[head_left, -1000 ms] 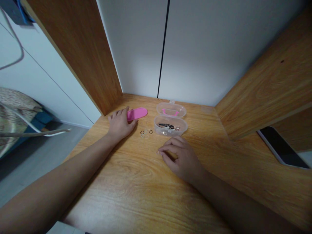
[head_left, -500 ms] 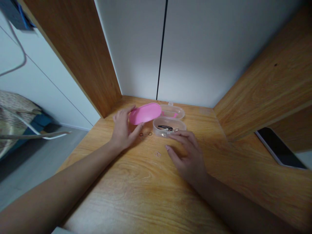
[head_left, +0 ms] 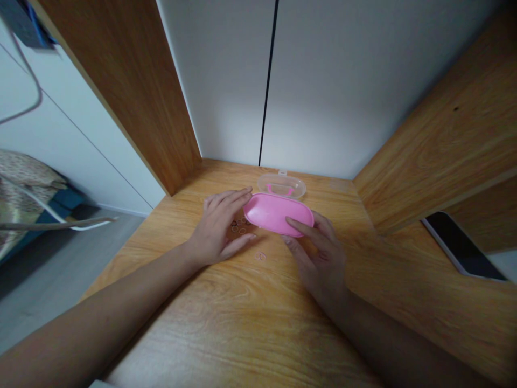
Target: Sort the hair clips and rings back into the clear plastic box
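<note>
A pink oval tray (head_left: 274,211) lies over the place of the clear box base, which it now hides along with the hair clips inside. My right hand (head_left: 321,253) grips the tray's right end, index finger on top and thumb at the near edge. At the left end, my left hand (head_left: 220,226) rests its fingertips against the rim; its thumb is spread away from the tray. Small hair ties (head_left: 241,222) lie between the left thumb and fingers. Two pale pink ties (head_left: 260,256) lie closer to me.
Behind the tray sits the clear lid (head_left: 298,187) with a pink handle, near the white cabinet doors (head_left: 226,108). A phone (head_left: 460,245) lies at the right by the wooden side panel (head_left: 444,140). The wooden tabletop (head_left: 226,323) ends at the left above the floor.
The pink tray has moved right and down from my left hand onto the clear box base, covering it. My right hand has taken its right end; the left thumb has come off it.
</note>
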Demonstrator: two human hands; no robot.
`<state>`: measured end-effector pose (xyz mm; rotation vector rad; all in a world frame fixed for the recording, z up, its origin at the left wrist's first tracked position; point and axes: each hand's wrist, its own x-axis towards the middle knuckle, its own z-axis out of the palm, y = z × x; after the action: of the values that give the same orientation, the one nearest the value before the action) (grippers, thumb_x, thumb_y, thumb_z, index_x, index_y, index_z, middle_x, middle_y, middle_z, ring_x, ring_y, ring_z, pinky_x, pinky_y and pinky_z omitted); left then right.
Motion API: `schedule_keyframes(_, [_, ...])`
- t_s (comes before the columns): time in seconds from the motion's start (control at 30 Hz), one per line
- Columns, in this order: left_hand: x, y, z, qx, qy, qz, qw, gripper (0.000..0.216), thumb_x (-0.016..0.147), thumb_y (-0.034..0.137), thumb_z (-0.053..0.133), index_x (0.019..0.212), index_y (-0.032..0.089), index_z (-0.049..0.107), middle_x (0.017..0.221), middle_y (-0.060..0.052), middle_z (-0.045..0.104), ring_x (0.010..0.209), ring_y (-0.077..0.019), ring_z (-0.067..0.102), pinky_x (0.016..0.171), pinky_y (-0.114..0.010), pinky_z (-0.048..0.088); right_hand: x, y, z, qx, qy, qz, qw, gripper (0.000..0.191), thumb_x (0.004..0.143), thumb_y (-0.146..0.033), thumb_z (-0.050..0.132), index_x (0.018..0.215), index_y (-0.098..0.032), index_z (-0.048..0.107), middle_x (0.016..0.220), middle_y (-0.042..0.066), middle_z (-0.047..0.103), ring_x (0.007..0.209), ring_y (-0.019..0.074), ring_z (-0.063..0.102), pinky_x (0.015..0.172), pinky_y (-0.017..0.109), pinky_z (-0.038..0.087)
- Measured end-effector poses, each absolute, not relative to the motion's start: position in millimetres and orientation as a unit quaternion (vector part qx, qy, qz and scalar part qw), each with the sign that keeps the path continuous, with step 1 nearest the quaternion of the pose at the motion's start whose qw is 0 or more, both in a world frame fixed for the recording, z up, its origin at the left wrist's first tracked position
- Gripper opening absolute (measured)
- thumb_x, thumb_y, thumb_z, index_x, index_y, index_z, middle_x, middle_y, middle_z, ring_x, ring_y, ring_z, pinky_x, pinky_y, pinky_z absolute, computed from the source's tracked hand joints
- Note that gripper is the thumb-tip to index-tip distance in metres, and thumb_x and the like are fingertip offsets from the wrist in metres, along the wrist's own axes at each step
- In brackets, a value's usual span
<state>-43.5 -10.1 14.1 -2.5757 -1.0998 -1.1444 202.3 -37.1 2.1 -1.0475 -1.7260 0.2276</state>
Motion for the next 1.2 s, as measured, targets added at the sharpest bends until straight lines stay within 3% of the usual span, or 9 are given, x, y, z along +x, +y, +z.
schedule_keyframes(0.1, [-42, -10, 13, -0.857, -0.391, -0.334, 0.034, 0.071, 0.092, 0.041, 0.061, 0.153, 0.026, 0.028, 0.152, -0.014, 0.047, 0.135, -0.0322, 0.047, 0.109, -0.048, 0.034, 205, -30, 2, -0.503, -0.653, 0.133, 0.550, 0.019, 0.093, -0.032, 0.065, 0.108, -0.031, 0.076, 0.125, 0.007, 0.062, 0.118, 0.0264, 0.060, 0.103, 0.049, 0.048])
schedule_keyframes(0.27, [-39, -8, 10, -0.874, -0.400, -0.275, 0.008, 0.059, 0.094, 0.040, 0.055, 0.149, 0.024, 0.039, 0.155, -0.014, 0.044, 0.137, -0.0330, 0.045, 0.106, -0.049, 0.035, 211, -16, -4, -0.510, -0.634, 0.179, 0.553, 0.020, 0.093, -0.035, 0.063, 0.104, -0.027, 0.077, 0.123, 0.007, 0.068, 0.120, 0.0272, 0.060, 0.108, 0.053, 0.044])
schedule_keyframes(0.57, [-35, -9, 10, -0.850, -0.435, -0.297, -0.026, 0.052, 0.094, 0.039, 0.054, 0.140, 0.017, 0.044, 0.137, -0.016, 0.061, 0.123, -0.0298, 0.057, 0.106, -0.049, 0.032, 210, -11, -7, -0.499, -0.688, 0.168, 0.499, 0.019, 0.092, -0.037, 0.065, 0.102, -0.029, 0.078, 0.124, 0.006, 0.071, 0.123, 0.0277, 0.059, 0.110, 0.054, 0.041])
schedule_keyframes(0.73, [-35, -9, 10, -0.867, -0.414, -0.275, -0.026, 0.052, 0.096, 0.038, 0.052, 0.144, 0.020, 0.042, 0.145, -0.014, 0.056, 0.125, -0.0295, 0.056, 0.104, -0.049, 0.033, 211, -10, -9, -0.520, -0.681, 0.158, 0.491, 0.019, 0.092, -0.035, 0.064, 0.101, -0.029, 0.079, 0.145, 0.008, 0.054, 0.138, 0.0301, 0.045, 0.116, 0.058, 0.032])
schedule_keyframes(0.87, [-35, -8, 9, -0.870, -0.411, -0.271, -0.030, 0.052, 0.096, 0.039, 0.052, 0.144, 0.022, 0.043, 0.150, -0.013, 0.051, 0.128, -0.0297, 0.055, 0.105, -0.050, 0.032, 212, -9, -11, -0.523, -0.670, 0.168, 0.499, 0.019, 0.092, -0.036, 0.063, 0.101, -0.031, 0.079, 0.136, 0.007, 0.055, 0.129, 0.0271, 0.052, 0.113, 0.054, 0.038])
schedule_keyframes(1.0, [-36, -8, 9, -0.869, -0.409, -0.275, -0.035, 0.057, 0.096, 0.037, 0.052, 0.149, 0.023, 0.037, 0.148, -0.013, 0.053, 0.127, -0.0285, 0.056, 0.104, -0.048, 0.032, 214, -8, -12, -0.527, -0.678, 0.169, 0.484, 0.023, 0.093, -0.040, 0.062, 0.107, -0.033, 0.078, 0.138, 0.006, 0.059, 0.129, 0.0285, 0.052, 0.113, 0.058, 0.038])
schedule_keyframes(1.2, [-38, -7, 7, -0.871, -0.406, -0.274, -0.028, 0.057, 0.094, 0.032, 0.052, 0.149, 0.024, 0.040, 0.149, -0.014, 0.053, 0.125, -0.0289, 0.057, 0.104, -0.048, 0.032, 211, -12, -10, -0.534, -0.696, 0.147, 0.457, 0.030, 0.097, -0.038, 0.055, 0.121, -0.031, 0.072, 0.151, 0.006, 0.052, 0.139, 0.0287, 0.045, 0.115, 0.059, 0.034])
